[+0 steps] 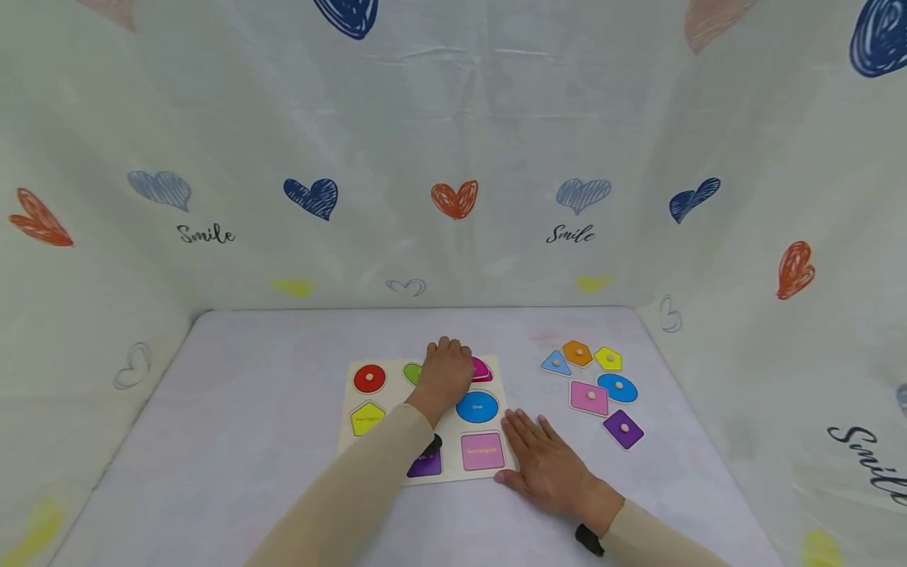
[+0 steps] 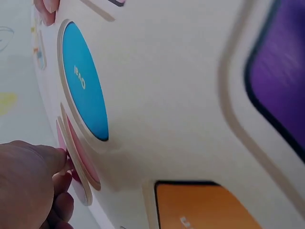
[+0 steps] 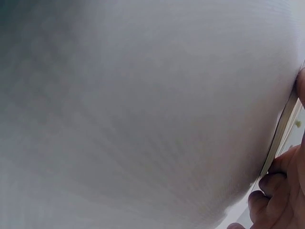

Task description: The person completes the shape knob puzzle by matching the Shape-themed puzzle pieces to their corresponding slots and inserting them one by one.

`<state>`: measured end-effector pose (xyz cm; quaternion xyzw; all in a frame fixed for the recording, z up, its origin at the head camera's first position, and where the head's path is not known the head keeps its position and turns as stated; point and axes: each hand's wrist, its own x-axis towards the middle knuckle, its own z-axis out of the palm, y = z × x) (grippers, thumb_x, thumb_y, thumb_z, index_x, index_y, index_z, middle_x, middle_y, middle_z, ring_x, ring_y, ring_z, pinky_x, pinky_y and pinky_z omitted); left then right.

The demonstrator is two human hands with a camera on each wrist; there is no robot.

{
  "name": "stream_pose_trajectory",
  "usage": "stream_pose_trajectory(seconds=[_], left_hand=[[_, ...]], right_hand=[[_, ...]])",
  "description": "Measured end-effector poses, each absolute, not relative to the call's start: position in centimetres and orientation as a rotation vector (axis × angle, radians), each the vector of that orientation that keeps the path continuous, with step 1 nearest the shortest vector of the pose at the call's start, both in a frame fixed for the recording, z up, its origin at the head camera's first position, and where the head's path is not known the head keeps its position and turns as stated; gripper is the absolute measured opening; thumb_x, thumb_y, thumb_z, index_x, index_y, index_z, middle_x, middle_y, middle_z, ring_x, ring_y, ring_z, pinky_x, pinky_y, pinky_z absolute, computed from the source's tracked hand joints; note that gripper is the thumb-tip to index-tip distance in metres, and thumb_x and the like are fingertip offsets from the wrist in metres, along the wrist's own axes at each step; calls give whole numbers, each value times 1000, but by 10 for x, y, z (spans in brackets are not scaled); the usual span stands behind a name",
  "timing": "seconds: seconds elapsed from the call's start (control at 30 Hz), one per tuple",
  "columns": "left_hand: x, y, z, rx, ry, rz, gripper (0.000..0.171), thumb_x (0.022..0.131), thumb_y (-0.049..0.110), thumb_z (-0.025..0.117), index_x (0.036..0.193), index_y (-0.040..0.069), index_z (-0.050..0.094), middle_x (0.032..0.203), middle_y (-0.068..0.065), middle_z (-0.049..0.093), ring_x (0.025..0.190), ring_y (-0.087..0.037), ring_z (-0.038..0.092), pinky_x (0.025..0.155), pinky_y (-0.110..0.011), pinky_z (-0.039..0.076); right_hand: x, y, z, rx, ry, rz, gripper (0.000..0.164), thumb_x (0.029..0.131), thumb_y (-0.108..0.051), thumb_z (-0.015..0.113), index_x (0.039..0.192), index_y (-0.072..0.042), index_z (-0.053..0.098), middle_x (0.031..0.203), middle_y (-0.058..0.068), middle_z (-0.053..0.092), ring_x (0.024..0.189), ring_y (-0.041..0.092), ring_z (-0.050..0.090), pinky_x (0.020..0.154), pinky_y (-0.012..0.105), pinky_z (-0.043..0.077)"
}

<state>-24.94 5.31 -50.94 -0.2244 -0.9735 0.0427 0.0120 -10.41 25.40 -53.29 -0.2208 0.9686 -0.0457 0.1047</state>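
My left hand (image 1: 445, 376) reaches across the pale puzzle board (image 1: 451, 457) to its upper right. In the left wrist view, thumb and fingers pinch a pink semicircle piece (image 2: 77, 162) from above. The piece tilts over the matching pink recess (image 2: 81, 145) and overlaps it. My right hand (image 1: 546, 468) lies spread at the board's right edge, fingertips right at the rim; the right wrist view shows fingers beside the board's edge (image 3: 281, 133). A red circle piece with a knob (image 1: 369, 379) sits at the upper left. My left arm covers part of the board.
Right of the board lie several knobbed pieces: a blue triangle (image 1: 556, 363), orange hexagon (image 1: 577, 353), yellow pentagon (image 1: 608, 359), blue oval (image 1: 618, 387), pink rectangle (image 1: 589, 398) and purple square (image 1: 623, 429). A heart-printed curtain (image 1: 453, 260) surrounds the white table (image 1: 234, 441).
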Motion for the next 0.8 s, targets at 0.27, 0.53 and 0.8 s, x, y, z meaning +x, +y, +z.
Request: stream_pose_trajectory(seconds=[0.27,0.53,0.8], left_hand=[[-248,62,-510,-690,-3054,114,39,104,33,67,131,5,67,119,-10,68,109,-26,54,100,-43,52],[-246,64,-510,-686,-3073,119,42,104,34,67,134,5,67,124,-11,69,112,-26,55,102,-43,53],[-246,63,-508,-698,-3065,94,42,102,31,71,134,5,67,123,-11,68,112,-26,55,102,-43,53]], right_hand=[[-105,254,-534,-645,2851,-113,91,102,-72,43,167,-10,30,174,9,31,162,31,25,131,57,22],[-104,254,-534,-649,2850,-102,90,102,-71,44,167,-10,30,174,9,30,162,31,25,131,57,22],[-104,254,-534,-642,2854,-111,91,102,-72,43,167,-10,30,174,9,31,162,31,25,131,57,22]])
